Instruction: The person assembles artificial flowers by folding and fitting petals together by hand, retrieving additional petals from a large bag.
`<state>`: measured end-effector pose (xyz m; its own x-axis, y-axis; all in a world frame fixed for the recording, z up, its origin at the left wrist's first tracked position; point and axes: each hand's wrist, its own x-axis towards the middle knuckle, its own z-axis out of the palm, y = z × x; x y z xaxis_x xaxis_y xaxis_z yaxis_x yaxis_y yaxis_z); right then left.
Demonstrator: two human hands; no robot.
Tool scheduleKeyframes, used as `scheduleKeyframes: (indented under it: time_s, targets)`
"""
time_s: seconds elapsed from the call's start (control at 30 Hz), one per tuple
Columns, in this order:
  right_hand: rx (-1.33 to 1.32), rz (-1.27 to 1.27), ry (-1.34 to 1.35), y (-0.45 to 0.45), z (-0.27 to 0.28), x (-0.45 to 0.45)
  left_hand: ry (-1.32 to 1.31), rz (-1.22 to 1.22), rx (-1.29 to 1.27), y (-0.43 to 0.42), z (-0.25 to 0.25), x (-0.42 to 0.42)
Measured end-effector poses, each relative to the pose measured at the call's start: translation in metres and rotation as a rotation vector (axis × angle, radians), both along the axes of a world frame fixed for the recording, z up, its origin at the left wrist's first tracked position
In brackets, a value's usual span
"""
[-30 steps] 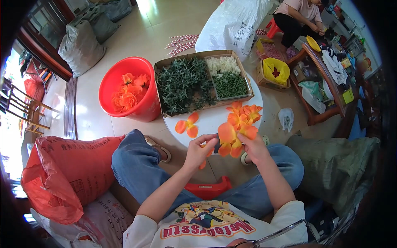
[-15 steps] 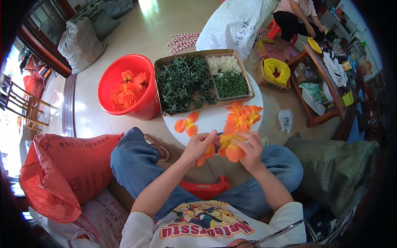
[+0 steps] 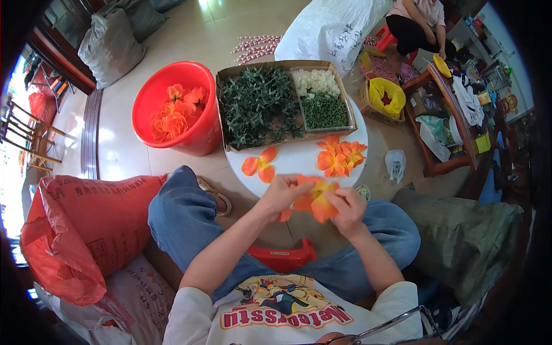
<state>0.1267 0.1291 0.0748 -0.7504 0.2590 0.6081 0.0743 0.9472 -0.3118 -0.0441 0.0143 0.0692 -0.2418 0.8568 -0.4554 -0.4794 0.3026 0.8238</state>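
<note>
Between my two hands, above my lap, is an orange petal piece (image 3: 316,201) with a yellow centre. My left hand (image 3: 280,195) has its fingers closed on the piece's left side, and a bit of orange shows beneath it. My right hand (image 3: 347,211) pinches the right edge. Just beyond, on the white round table (image 3: 287,164), lie a loose orange petal piece (image 3: 260,165) at the left and a cluster of orange flowers (image 3: 340,156) at the right. Behind them a cardboard box (image 3: 270,144) holds green leaves (image 3: 259,103) and a clear tray (image 3: 325,129) of white and green pieces.
A red bucket (image 3: 201,138) with orange flowers stands left of the table. Red sack (image 3: 98,224) and green sack (image 3: 460,236) flank my legs. A white sack (image 3: 330,34) stands behind the box. Another person (image 3: 422,26) sits at the back right, near a wooden table (image 3: 443,167).
The petal piece has turned, showing its yellow centre, and my left hand has come onto it. My right hand still grips it. The view has shifted slightly, and the other person's arms have moved.
</note>
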Motion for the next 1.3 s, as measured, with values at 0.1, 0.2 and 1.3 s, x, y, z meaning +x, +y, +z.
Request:
scheduleKeyframes:
  time_s: [0.1, 0.2, 1.3]
  targets:
    - [-0.037, -0.122, 0.067, 0.011, 0.007, -0.005, -0.002, 0.061, 0.179, 0.012, 0.014, -0.012]
    - [-0.706, -0.344, -0.076, 0.011, 0.020, -0.015, -0.087, 0.112, 0.288, 0.012, 0.030, -0.021]
    - [-1.830, -0.210, -0.071, 0.014, -0.016, -0.007, 0.242, -0.061, -0.127, -0.003, 0.003, -0.011]
